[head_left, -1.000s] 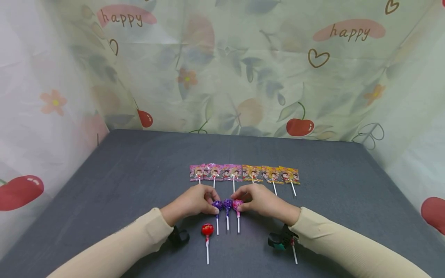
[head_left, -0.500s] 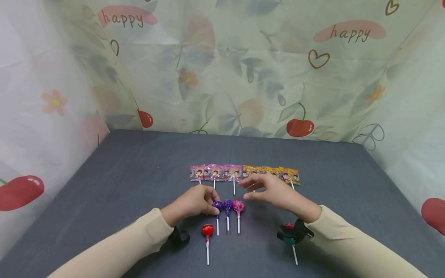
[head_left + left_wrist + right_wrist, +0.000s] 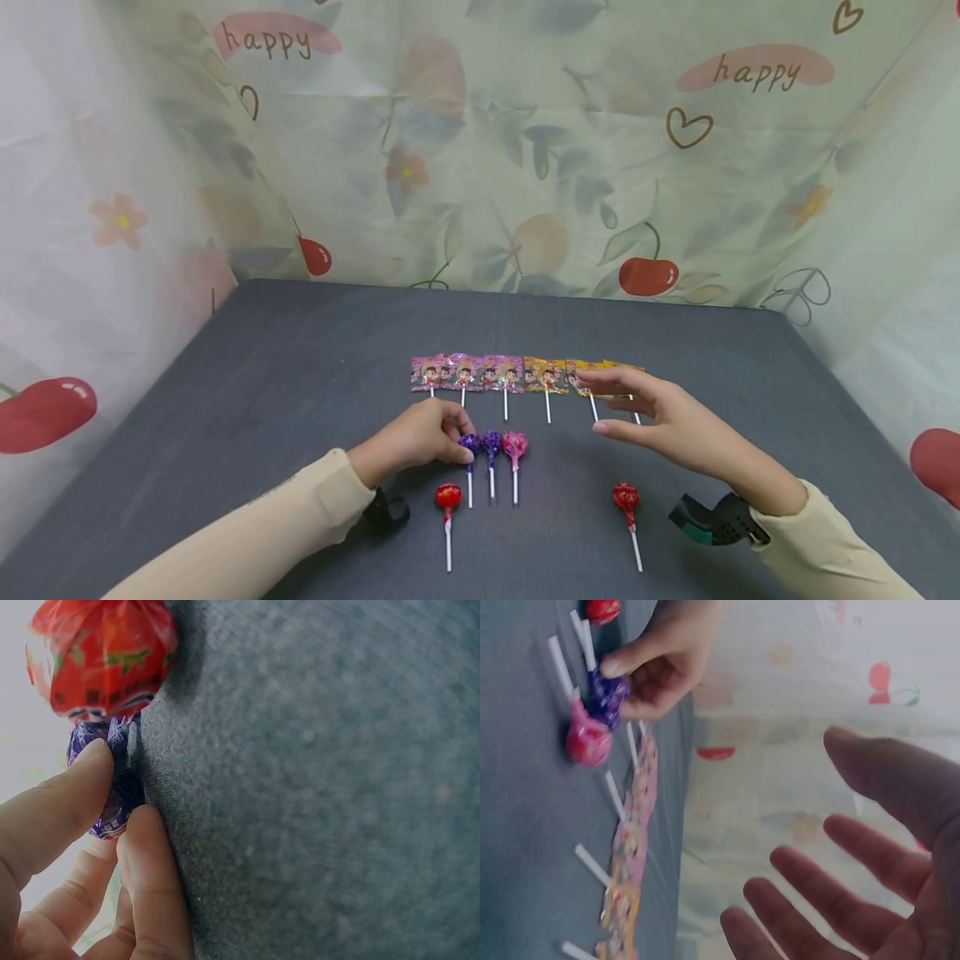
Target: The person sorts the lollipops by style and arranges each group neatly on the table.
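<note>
My left hand (image 3: 429,433) pinches the head of a purple-wrapped lollipop (image 3: 469,443) lying on the dark table, thumb and fingers on either side of it. Beside it to the right lie a second purple lollipop (image 3: 492,443) and a pink lollipop (image 3: 514,445), sticks toward me. My right hand (image 3: 667,417) hovers over the table to the right with spread fingers and holds nothing; in the head view it partly covers the yellow-wrapped lollipops at the row's right end. The right wrist view shows the same right hand (image 3: 855,892) with its palm bare.
Behind runs a row of flat-wrapped lollipops, pink packets (image 3: 502,373) on the left and yellow packets (image 3: 545,375) on the right. Two red lollipops lie nearer me, one on the left (image 3: 448,497) and one on the right (image 3: 626,497). A patterned cloth (image 3: 491,167) hangs behind the table.
My right hand has let go of the pink lollipop and moved off to the right, its fingers opening. The right red lollipop is uncovered. My left hand has stayed on the purple lollipop.
</note>
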### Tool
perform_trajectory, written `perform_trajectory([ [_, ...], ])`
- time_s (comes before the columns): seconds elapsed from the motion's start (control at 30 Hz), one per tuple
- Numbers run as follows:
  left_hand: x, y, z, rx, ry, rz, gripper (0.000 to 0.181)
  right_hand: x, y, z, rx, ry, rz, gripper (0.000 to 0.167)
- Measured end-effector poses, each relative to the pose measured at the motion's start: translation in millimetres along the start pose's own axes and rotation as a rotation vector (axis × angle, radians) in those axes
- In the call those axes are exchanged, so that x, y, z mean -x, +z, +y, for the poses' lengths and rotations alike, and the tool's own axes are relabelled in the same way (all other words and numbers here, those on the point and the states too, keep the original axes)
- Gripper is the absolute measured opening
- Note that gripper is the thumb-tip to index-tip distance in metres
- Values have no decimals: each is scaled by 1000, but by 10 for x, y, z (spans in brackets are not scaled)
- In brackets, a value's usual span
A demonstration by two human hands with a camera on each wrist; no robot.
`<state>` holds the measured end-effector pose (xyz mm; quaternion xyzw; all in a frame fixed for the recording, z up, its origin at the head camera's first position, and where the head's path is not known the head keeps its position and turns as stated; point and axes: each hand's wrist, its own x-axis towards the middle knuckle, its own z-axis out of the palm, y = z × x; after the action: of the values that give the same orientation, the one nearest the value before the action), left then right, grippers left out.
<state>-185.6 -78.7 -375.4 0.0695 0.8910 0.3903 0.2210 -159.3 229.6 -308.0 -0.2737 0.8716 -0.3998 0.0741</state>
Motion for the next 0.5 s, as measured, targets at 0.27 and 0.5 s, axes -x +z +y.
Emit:
perform_trajectory([
  [0.27,0,-3,-7,-4,9,3,20,277,60,216,2,35,-46,50],
  [0.5,7,-8,2,-22,-4,1,20,440,197,427,2,71,-115,47],
])
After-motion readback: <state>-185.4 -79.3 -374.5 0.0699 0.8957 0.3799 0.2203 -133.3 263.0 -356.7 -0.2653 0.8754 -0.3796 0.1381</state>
